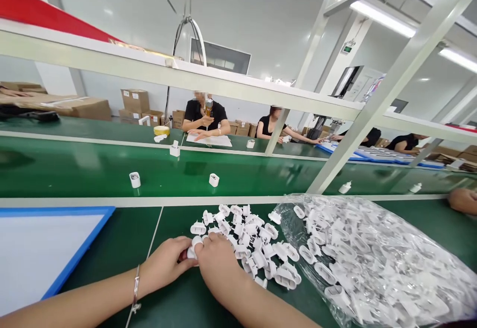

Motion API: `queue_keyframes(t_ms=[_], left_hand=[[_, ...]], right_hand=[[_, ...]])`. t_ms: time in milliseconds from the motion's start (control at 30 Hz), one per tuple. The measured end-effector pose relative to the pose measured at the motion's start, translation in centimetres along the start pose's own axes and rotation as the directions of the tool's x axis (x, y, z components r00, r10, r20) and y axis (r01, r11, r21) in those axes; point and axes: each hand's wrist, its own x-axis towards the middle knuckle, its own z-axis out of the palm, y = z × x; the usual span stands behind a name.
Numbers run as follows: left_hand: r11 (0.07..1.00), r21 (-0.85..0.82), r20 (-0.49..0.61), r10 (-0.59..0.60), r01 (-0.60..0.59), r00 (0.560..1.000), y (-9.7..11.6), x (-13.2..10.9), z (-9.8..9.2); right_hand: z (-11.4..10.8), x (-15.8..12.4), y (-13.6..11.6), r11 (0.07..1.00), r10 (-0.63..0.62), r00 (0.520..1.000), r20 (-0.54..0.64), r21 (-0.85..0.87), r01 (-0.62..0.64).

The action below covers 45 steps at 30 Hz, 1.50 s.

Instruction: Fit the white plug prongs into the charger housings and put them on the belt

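Note:
My left hand is closed around a small white plastic housing at the near edge of a pile. My right hand meets it from the other side, fingers curled onto the same piece; its fingertips are partly hidden. Just beyond both hands lies a loose heap of white oval plastic housings on the green worktop. To the right, a clear plastic bag spreads open, full of similar white pieces.
A blue-edged white tray lies left. Beyond the pale rail, a green conveyor belt carries spaced white housings. A slanted white post rises behind the bag. Co-workers sit across; another person's hand shows at far right.

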Motion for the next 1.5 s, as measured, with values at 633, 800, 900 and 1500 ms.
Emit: queue_keyframes(t_ms=[633, 800, 900, 1500], left_hand=[[0.961, 0.152, -0.261, -0.185, 0.229, 0.947, -12.5, 14.8, -7.0], [0.961, 0.196, -0.179, -0.163, 0.197, 0.970, -12.8, 15.9, -6.9], [0.952, 0.245, -0.152, -0.148, 0.182, 0.977, -12.7, 16.8, -8.1], [0.794, 0.595, 0.081, -0.214, 0.125, 0.973, -10.0, 6.7, -13.4]], right_hand=[[-1.7, 15.3, 18.0, 0.860, 0.510, 0.860, -0.008, -0.013, -0.510], [-0.8, 15.5, 19.8, 0.822, 0.569, 0.822, 0.000, 0.012, -0.569], [-1.3, 14.1, 20.4, 0.823, 0.565, 0.824, 0.031, 0.050, -0.566], [-1.2, 9.1, 7.5, 0.981, 0.108, 0.988, 0.106, 0.152, -0.124]])
